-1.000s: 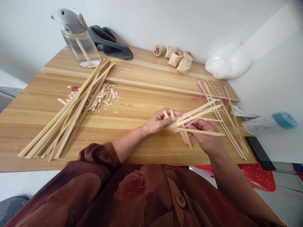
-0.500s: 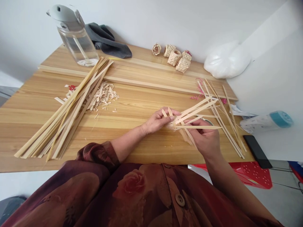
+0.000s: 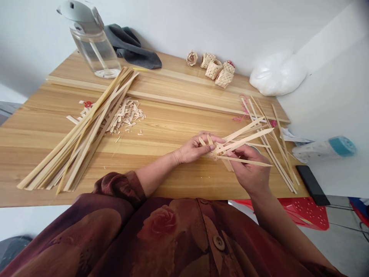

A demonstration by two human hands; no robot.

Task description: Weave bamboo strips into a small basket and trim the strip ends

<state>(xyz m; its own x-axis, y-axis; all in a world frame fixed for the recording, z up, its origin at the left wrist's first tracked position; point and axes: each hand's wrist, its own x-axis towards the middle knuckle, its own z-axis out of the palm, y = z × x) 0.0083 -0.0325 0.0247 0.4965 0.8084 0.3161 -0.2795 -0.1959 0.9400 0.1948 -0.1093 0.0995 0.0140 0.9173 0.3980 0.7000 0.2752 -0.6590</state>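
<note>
A small weave of pale flat strips [image 3: 247, 141] is held between my two hands above the table, its long pointed ends fanning out to the right. My left hand [image 3: 193, 149] pinches the woven part, thumb on top, and two short pointed ends rise beside its fingers. With thumb and fingers closed, my right hand [image 3: 250, 169] grips strips at the weave's right side; one long strip passes over its fingers. The lower part of the weave is partly hidden by my hands.
A strip bundle [image 3: 77, 134] lies left beside a heap of offcuts [image 3: 127, 115]. Behind stand a water bottle [image 3: 95, 54], grey cloth [image 3: 132, 50], small woven pieces [image 3: 215, 69] and a white bag [image 3: 278, 75]. More strips [image 3: 278, 169] and a phone [image 3: 313, 185] lie right.
The weave has shifted slightly right and its strip ends have turned; the lowest long strip now slopes downward. My right hand has moved slightly down and right. Both hands keep their grip.
</note>
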